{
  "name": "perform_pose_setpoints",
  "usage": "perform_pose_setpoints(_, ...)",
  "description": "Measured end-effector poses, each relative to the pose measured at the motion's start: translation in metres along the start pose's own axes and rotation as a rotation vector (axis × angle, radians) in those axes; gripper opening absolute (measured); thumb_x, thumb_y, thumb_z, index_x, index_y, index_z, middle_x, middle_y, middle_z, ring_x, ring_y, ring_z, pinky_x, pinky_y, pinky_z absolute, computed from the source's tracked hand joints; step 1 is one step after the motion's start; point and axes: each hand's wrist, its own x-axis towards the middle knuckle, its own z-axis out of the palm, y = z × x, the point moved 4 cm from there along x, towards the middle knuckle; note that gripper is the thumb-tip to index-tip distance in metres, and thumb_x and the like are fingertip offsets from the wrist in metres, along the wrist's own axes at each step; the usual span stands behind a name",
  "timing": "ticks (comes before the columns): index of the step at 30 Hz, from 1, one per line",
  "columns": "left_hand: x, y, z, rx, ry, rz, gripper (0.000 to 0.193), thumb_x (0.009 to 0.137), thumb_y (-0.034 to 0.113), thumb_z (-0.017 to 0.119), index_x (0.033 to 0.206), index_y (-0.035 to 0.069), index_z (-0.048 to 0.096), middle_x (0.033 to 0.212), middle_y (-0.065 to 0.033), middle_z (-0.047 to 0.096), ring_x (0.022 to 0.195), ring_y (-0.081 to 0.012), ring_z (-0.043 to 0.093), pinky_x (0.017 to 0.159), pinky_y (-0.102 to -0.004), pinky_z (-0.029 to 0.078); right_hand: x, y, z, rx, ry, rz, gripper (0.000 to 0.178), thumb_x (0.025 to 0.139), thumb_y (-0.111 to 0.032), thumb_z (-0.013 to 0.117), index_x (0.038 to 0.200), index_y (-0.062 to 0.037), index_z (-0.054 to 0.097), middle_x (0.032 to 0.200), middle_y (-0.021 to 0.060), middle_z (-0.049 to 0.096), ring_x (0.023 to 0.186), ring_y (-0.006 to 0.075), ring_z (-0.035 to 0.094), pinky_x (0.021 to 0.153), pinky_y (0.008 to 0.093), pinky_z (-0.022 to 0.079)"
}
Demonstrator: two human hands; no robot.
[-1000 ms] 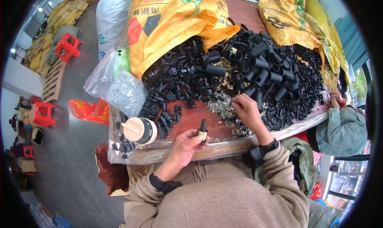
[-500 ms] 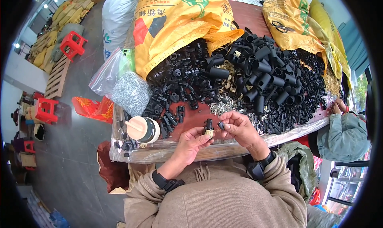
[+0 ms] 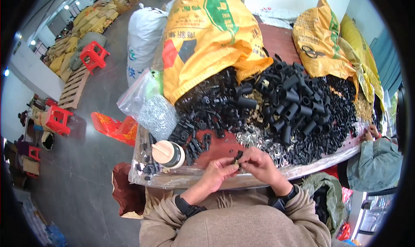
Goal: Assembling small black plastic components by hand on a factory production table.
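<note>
My left hand [image 3: 219, 172] is closed on a small black plastic fitting [image 3: 239, 154], whose dark upper end shows above my fingertips. My right hand [image 3: 259, 165] pinches at the same piece from the other side, and the fingers of both hands meet there. The small dark part it held is now hidden by the fingers. Beyond the hands lie small silver metal pieces [image 3: 250, 137] and a heap of black fittings [image 3: 203, 124]. To the left stands a dark jar with a cream lid [image 3: 163, 152].
Large black tubes [image 3: 298, 106] are heaped beyond my right hand. A clear bag of metal screws [image 3: 158, 116] sits at the left, below yellow woven sacks [image 3: 203, 39]. Scissors [image 3: 311, 52] rest on another sack. A co-worker's sleeve [image 3: 375, 160] reaches in at the right edge.
My hands have come together, with the right fingers now at the fitting in the left hand. The whole view has shifted, so the table appears lower and further right.
</note>
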Motion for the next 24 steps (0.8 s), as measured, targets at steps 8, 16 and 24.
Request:
perform_pose_setpoints(8,-0.018,0.005,0.015,-0.023,-0.032,-0.094,0.023,0.08,0.013,0.059,0.101,0.002,0.057,0.091,-0.0028,0.06,0.078,-0.0098,0.057,0.069,-0.0222,0.048,-0.012,-0.029,0.009,-0.36,0.185,-0.095,0.023,0.068,-0.004,0.067,0.09,-0.0028,0.059,0.076,0.0067,0.051,0.066,0.0174,0.051,0.054,0.0249,0.04)
perform_pose_setpoints(16,-0.02,-0.002,0.026,-0.04,-0.187,-0.162,0.026,0.087,0.021,0.049,0.105,0.003,0.053,0.095,-0.0023,0.058,0.081,-0.0097,0.056,0.07,-0.0222,0.048,-0.025,-0.027,0.008,-0.48,0.182,-0.234,0.029,0.067,-0.008,0.068,0.094,-0.0036,0.061,0.075,0.0064,0.051,0.065,0.0174,0.05,0.054,0.0263,0.041)
perform_pose_setpoints(24,-0.018,-0.01,0.026,0.01,-0.213,-0.162,0.027,0.088,0.024,0.045,0.106,0.005,0.052,0.091,0.0001,0.056,0.082,-0.0075,0.054,0.071,-0.0217,0.048,-0.032,-0.022,0.01,-0.652,0.141,-0.365,0.033,0.064,-0.012,0.07,0.095,-0.0043,0.061,0.073,0.0062,0.05,0.062,0.0189,0.051,0.052,0.028,0.042)
